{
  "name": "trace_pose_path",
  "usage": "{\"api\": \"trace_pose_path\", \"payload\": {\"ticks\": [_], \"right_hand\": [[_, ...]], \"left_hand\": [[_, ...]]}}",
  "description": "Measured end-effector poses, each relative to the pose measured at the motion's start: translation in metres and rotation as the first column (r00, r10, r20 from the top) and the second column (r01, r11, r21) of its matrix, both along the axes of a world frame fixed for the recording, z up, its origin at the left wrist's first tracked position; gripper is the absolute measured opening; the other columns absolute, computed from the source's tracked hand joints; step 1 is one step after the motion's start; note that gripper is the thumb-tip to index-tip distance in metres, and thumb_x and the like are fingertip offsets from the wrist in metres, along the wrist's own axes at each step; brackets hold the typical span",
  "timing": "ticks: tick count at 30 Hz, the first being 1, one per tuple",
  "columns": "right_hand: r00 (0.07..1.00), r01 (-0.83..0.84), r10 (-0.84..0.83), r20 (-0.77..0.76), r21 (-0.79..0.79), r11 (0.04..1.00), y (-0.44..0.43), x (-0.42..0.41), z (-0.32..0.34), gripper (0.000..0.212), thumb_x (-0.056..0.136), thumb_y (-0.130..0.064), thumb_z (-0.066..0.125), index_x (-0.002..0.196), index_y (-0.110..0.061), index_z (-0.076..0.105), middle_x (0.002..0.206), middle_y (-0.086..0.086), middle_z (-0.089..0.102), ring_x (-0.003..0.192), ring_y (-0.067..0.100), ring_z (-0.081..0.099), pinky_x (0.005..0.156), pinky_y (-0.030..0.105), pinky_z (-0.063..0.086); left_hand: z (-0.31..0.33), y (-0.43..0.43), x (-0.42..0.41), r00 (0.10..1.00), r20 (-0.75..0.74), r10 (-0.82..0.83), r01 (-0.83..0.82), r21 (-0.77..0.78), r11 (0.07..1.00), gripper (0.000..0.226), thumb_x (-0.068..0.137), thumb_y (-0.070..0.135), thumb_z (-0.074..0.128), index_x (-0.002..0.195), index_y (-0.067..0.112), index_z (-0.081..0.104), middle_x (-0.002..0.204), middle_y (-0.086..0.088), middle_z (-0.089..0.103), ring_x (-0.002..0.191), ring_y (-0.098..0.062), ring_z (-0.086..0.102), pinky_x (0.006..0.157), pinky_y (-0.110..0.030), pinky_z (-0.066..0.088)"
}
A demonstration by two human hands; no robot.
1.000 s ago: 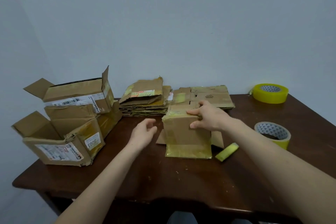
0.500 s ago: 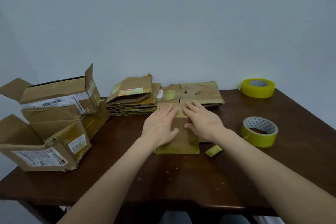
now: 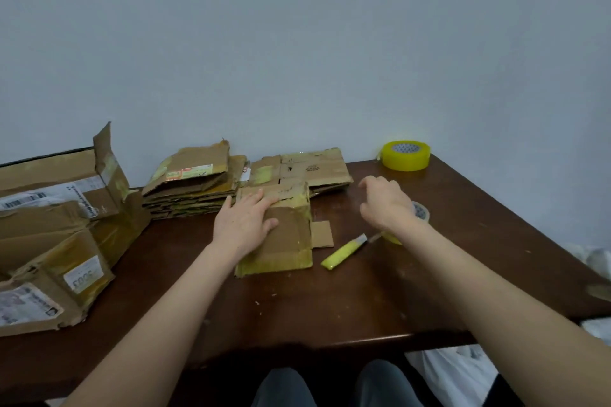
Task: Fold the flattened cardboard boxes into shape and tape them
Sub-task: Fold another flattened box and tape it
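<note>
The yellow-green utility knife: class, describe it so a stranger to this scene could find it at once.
Start at the dark wooden table and find the small cardboard box under the left hand. Just right of that box, apart from it, lies the utility knife. Unlike the two round tape rolls nearby, it is a slim yellow-green stick with a grey tip.

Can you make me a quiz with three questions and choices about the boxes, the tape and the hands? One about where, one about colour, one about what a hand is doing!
1. Where is the far tape roll?
A. back right corner of the table
B. on the floor
C. on the flat stack

2. What colour is the small cutter?
A. red
B. yellow-green
C. black

3. What is the left hand doing?
A. holding tape
B. pressing flat on the small box
C. hanging off the table

Answers: 1 A, it sits by the wall at the right. 2 B, its body is bright yellow-green. 3 B, the palm lies on the cardboard.
</note>
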State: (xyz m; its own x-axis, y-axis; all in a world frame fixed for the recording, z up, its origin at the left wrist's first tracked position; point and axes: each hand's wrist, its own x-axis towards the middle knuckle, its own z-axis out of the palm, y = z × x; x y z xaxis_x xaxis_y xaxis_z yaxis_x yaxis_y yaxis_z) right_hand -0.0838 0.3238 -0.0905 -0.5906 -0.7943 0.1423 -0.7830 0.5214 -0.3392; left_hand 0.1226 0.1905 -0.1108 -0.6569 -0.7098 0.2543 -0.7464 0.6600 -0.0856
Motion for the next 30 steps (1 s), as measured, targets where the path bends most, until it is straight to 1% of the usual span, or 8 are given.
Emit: {"api": "trace_pose_path", "payload": {"ticks": [6,11,15,19,22,24,27,30], "right_hand": [[0.993,0.117,-0.109,-0.043,0.267,0.957,0.036,-0.021,-0.017,0.029,0.094,-0.033,0.050,0.119,-0.021,0.057,0.127,0.006,0.057,0.118,0.028,0.053,0.093,0.035,0.040],[0.987,0.151,-0.145,0.072,-0.099,0.984,0.026,-0.023,-0.003,0.034,0.094,-0.026,0.050,0.127,-0.025,0.058,0.125,0.008,0.061,0.113,0.033,0.057,0.085,0.035,0.045],[0.933,-0.071,0.242,0.268,-0.521,0.851,-0.013,-0.007,0.036,0.030,0.096,-0.019,0.052,0.123,-0.012,0.065,0.123,0.007,0.065,0.114,0.023,0.058,0.092,0.032,0.043],[0.840,-0.287,0.473,0.266,-0.523,0.803,-0.059,0.036,0.063,0.030,0.098,-0.018,0.049,0.120,-0.009,0.067,0.121,0.004,0.066,0.116,0.018,0.057,0.095,0.029,0.042],[0.826,-0.367,0.502,0.254,-0.434,0.823,-0.086,0.051,0.065,0.031,0.100,-0.020,0.047,0.120,-0.008,0.066,0.122,0.004,0.065,0.114,0.018,0.056,0.090,0.027,0.041],[0.810,-0.395,0.521,0.270,-0.406,0.824,-0.098,0.051,0.067,0.031,0.100,-0.021,0.048,0.118,-0.006,0.067,0.118,0.007,0.067,0.109,0.019,0.059,0.090,0.030,0.044],[0.800,-0.435,0.543,0.254,-0.377,0.818,-0.107,0.054,0.067,0.028,0.099,-0.021,0.049,0.112,-0.007,0.069,0.102,0.002,0.066,0.097,0.016,0.059,0.082,0.029,0.043],[0.784,-0.458,0.569,0.249,-0.387,0.801,-0.108,0.056,0.066,0.026,0.098,-0.026,0.053,0.110,-0.010,0.070,0.097,-0.001,0.065,0.090,0.013,0.057,0.078,0.026,0.040]], "left_hand": [[0.000,0.001,0.001,1.000,0.016,0.004,-0.004,0.011,1.000,0.055,0.097,0.047,0.041,0.148,0.036,0.023,0.159,0.002,0.019,0.145,-0.017,0.020,0.118,-0.042,0.015],[0.000,0.001,0.003,1.000,0.003,-0.027,0.027,0.015,1.000,0.057,0.097,0.045,0.044,0.149,0.034,0.023,0.159,0.001,0.020,0.145,-0.018,0.021,0.117,-0.038,0.022],[0.001,0.002,0.006,0.999,-0.010,-0.052,0.052,0.007,0.999,0.058,0.097,0.044,0.045,0.149,0.034,0.022,0.158,0.001,0.020,0.144,-0.019,0.023,0.115,-0.035,0.024],[0.005,-0.002,0.009,0.991,-0.120,-0.052,0.072,0.171,0.983,0.068,0.092,0.033,0.055,0.151,0.029,0.021,0.157,0.000,0.023,0.143,-0.019,0.023,0.118,-0.038,0.018],[0.024,-0.006,0.018,0.692,-0.682,0.236,0.202,0.496,0.844,0.058,0.090,0.020,0.054,0.145,0.020,0.038,0.147,-0.001,0.043,0.128,-0.016,0.043,0.109,-0.037,0.035],[0.041,-0.010,0.020,0.468,-0.803,0.370,0.298,0.537,0.789,0.043,0.093,0.028,0.055,0.134,0.016,0.052,0.133,0.000,0.055,0.113,-0.011,0.052,0.092,-0.027,0.042],[0.057,-0.018,0.013,0.456,-0.782,0.424,0.361,0.598,0.715,0.033,0.089,0.048,0.059,0.100,0.017,0.066,0.102,-0.001,0.069,0.084,-0.013,0.060,0.071,-0.028,0.048],[0.059,-0.023,-0.002,0.384,-0.815,0.435,0.350,0.564,0.748,0.032,0.088,0.035,0.067,0.084,0.003,0.069,0.068,-0.002,0.063,0.053,-0.006,0.053,0.048,-0.018,0.041]]}}
